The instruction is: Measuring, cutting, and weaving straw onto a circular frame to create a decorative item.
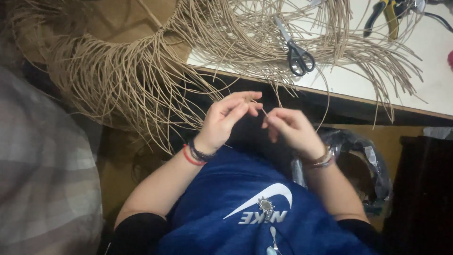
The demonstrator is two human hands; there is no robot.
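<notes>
Your left hand (225,118) and right hand (290,126) meet at chest height, each grip pinching one thin cord (262,111) between fingertips, close for fine work. Cord bundle (141,75) drapes off the bench (424,80); scissors (297,54) within reach.

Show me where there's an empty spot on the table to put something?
Bare white table shows right of the scissors, below the pliers. The left end is crowded with tan cord strands, and a few stray strands trail across the bare part.
</notes>
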